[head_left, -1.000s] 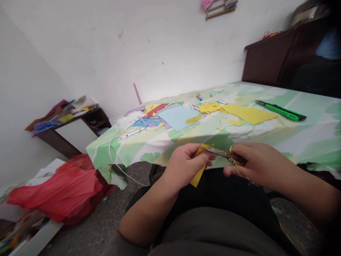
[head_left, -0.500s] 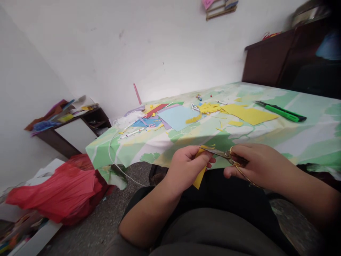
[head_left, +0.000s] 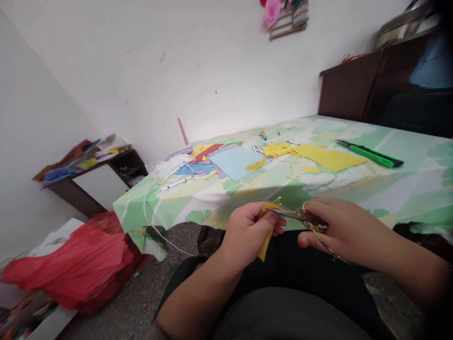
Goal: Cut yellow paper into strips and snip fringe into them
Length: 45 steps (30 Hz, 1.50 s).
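My left hand [head_left: 249,231] pinches a folded strip of yellow paper [head_left: 266,246] between thumb and fingers, just off the front edge of the table. Fingers of my right hand [head_left: 334,224] are wrapped round the gold handles of a pair of scissors [head_left: 299,215]. The blades point left and lie at the top edge of the strip, beside my left thumb. Thin yellow slivers [head_left: 278,200] stand out just above the blades. The exact gap between the blades is too small to make out.
On the patterned tablecloth [head_left: 170,205] lie a green utility knife [head_left: 375,155], yellow sheets [head_left: 334,159], a light blue sheet [head_left: 233,161], yellow scraps [head_left: 276,149] and several markers. A white cord [head_left: 146,208] hangs over the table's left side. A red plastic bag [head_left: 78,269] sits on the floor.
Thin yellow slivers now rise apart above the scissor blades, where they lay flatter at the strip's top before. The whole view has shifted slightly, with the scene lower in it.
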### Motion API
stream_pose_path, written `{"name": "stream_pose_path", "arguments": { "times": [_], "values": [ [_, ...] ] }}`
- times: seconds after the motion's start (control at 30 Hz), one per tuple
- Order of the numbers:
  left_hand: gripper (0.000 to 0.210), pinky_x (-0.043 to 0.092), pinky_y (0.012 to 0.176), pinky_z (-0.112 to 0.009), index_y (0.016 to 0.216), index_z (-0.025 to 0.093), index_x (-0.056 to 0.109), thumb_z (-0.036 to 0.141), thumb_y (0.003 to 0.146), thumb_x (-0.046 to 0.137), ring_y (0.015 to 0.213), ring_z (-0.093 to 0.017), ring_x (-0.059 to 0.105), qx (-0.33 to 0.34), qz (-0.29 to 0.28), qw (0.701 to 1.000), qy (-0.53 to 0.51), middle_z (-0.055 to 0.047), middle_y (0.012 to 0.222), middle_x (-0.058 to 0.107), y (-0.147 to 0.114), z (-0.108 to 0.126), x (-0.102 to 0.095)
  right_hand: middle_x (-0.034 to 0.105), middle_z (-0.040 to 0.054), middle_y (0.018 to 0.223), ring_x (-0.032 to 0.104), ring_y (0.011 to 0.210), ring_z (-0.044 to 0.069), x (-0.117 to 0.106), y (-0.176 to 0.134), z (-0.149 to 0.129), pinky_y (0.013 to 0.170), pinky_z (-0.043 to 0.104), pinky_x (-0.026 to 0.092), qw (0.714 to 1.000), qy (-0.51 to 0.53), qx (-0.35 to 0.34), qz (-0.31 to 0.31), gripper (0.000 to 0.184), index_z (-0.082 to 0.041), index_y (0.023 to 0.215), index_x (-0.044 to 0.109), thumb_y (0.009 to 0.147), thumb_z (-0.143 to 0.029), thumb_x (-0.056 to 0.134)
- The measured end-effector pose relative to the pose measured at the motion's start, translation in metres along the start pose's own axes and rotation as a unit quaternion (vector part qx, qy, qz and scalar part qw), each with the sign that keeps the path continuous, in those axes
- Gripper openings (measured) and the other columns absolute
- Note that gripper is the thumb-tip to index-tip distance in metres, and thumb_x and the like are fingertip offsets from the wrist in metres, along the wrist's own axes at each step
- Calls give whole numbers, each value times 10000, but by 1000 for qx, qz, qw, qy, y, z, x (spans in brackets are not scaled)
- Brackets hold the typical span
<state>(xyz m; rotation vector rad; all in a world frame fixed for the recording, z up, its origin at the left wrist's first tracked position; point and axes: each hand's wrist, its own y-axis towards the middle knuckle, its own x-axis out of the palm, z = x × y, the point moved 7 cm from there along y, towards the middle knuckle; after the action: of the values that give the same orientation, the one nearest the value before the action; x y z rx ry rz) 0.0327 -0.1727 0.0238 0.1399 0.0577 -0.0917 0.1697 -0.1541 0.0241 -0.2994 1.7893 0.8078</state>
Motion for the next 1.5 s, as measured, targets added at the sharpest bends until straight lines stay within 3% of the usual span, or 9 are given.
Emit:
{"name": "stream_pose_path", "arguments": {
  "times": [0.4, 0.77, 1.1, 1.5],
  "values": [
    [175, 436, 516, -196, 582, 134, 568, 211, 731, 520, 498, -75, 518, 13, -16, 1000, 12, 8, 546, 561, 6, 10, 8, 468, 2, 532, 405, 495, 127, -4, 1, 9, 466, 235, 240, 1000, -11, -5, -3, 475, -200, 569, 387, 748, -639, 405],
    [174, 424, 553, -213, 624, 143, 593, 265, 734, 534, 549, -94, 531, 12, -33, 998, 46, 1, 587, 586, 6, 19, 7, 483, 8, 530, 407, 496, 133, -18, 1, 12, 464, 238, 231, 999, -26, 20, 7, 491, -201, 544, 375, 718, -655, 443],
    [190, 421, 525, -204, 634, 145, 583, 312, 721, 560, 520, -85, 517, 28, 18, 999, -21, 17, 558, 559, 4, 18, 4, 506, 16, 605, 432, 551, 150, -13, -2, 8, 506, 255, 278, 1000, 5, 13, -2, 440, -199, 634, 420, 737, -626, 437],
    [191, 408, 559, -213, 573, 147, 556, 252, 727, 515, 550, -90, 495, 64, -2, 996, 64, 14, 553, 546, 1, 23, 7, 473, -3, 601, 414, 535, 134, -4, -4, 3, 499, 248, 276, 999, 48, -4, -14, 374, -201, 630, 400, 751, -548, 469]
  ]
}}
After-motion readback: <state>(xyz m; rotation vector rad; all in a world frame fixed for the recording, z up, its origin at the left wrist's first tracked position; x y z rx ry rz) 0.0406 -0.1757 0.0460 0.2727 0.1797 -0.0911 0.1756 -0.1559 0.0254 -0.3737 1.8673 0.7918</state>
